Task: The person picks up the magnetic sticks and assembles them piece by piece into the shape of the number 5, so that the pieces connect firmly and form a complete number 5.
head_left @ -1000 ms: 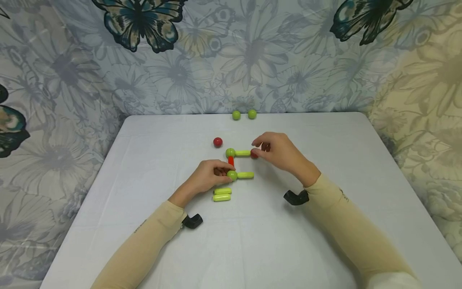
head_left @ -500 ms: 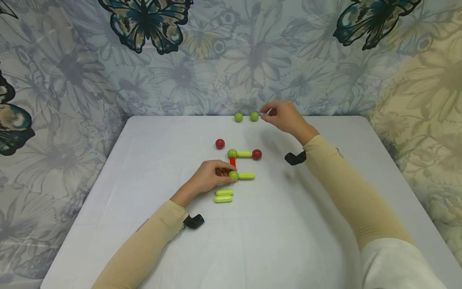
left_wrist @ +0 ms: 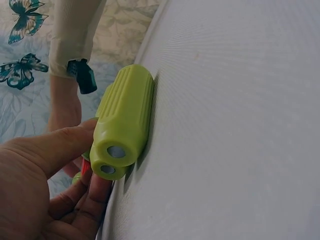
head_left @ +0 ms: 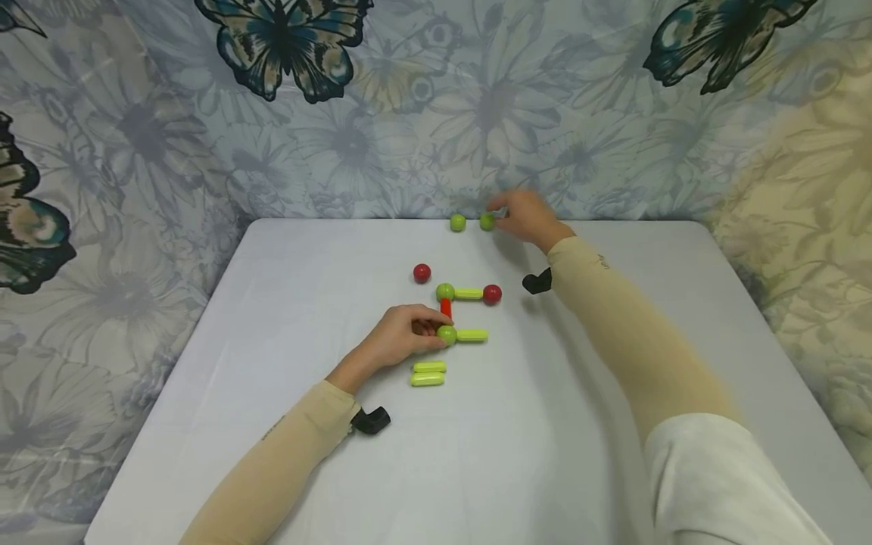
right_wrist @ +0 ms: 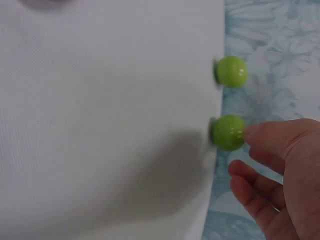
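Note:
My left hand (head_left: 402, 334) pinches the lower green ball (head_left: 446, 335), which has a green rod (head_left: 472, 335) on its right and a red rod (head_left: 446, 309) going up to another green ball (head_left: 445, 292). From that upper ball a second green rod (head_left: 468, 294) runs to a red ball (head_left: 492, 294). At the table's far edge my right hand (head_left: 529, 216) is beside a green ball (head_left: 487, 222); in the right wrist view a fingertip meets that ball (right_wrist: 229, 132), the other fingers loosely bent and apart from it.
Another green ball (head_left: 458, 222) lies left of it at the far edge. A loose red ball (head_left: 421, 273) sits up and left of the joined pieces. Two green rods (head_left: 428, 379) lie side by side below my left hand, on the white table (head_left: 204, 363). Patterned cloth hangs behind.
My right hand has left the red ball at the rod's end and moved away to the far green ball. The left hand has stayed on its ball; the head view has shifted slightly.

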Motion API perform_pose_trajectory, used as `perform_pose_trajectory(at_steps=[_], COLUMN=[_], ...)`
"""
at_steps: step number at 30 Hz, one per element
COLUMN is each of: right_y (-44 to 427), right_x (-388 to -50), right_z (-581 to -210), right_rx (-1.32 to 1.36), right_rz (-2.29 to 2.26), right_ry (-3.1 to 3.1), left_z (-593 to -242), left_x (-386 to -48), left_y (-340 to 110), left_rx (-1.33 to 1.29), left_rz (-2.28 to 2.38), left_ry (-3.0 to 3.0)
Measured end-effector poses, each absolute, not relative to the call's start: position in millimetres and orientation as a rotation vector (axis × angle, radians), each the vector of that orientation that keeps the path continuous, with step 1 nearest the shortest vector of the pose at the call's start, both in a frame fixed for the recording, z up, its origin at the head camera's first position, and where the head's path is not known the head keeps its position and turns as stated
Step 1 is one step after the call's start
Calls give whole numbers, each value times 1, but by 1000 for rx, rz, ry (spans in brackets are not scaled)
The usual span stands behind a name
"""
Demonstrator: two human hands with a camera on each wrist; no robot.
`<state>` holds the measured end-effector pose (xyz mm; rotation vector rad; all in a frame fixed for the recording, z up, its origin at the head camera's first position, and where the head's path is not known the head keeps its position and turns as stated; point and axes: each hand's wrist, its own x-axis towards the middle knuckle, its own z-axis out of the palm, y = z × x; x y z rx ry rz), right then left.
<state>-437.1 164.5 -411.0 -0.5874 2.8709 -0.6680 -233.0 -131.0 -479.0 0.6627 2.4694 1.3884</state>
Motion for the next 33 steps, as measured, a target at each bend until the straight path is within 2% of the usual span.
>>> perform_pose_trajectory(at_steps=[10,20,26,33], right_y=[168,172,182,198], right_x=[-438,-427,-409,-372], right_z=[-432,-445,-444,-444], right_rx=[-586,-542,-548,-616], right_rz=[-615,-770,-938,-1064], right_ry=[2923,2902,2914,2925], left_z=[-475,-477,-477,-477], left_x=[-234,-233,-234,-233], left_y=[-128,-131,-130,-129], left_rx=[686,678,681,671], left_rz=[1395,1397,1396,1384], left_ry=[2458,2469,2465,2485])
